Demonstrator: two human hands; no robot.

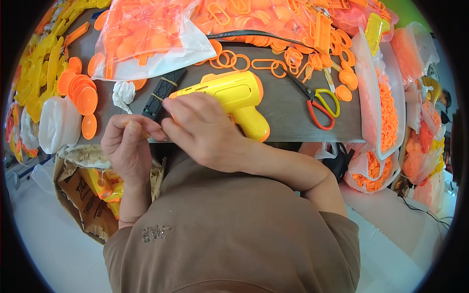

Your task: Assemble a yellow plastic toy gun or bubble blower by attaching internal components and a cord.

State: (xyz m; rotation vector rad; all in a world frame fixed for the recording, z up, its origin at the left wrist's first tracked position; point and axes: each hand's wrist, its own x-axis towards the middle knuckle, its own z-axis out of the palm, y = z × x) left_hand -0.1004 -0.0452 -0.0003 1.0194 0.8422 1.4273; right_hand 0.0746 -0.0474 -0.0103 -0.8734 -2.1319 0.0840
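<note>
My left hand (pixel 128 144) is raised at the table's near edge, thumb and fingers pinched together on something too small to name. Fingertip to fingertip with it, my right hand (pixel 207 131) comes across from the right, its fingers bent and closed; what they grip is hidden. Just behind the right hand lies a yellow toy gun (pixel 232 92) with orange ends, its handle toward me. A black bar-shaped object (pixel 165 93) with a tan band around it rests beyond my fingers. Beside it is a crumpled white tissue (pixel 124 95).
Scissors (pixel 320 108) with red and yellow handles lie at right. Plastic bags of orange parts (pixel 151 36) fill the back. Orange discs (pixel 87 100) and a white tub (pixel 57 123) stand left. A bin (pixel 371 93) holds orange pieces. Below left, a paper sack (pixel 80 200) contains yellow toys.
</note>
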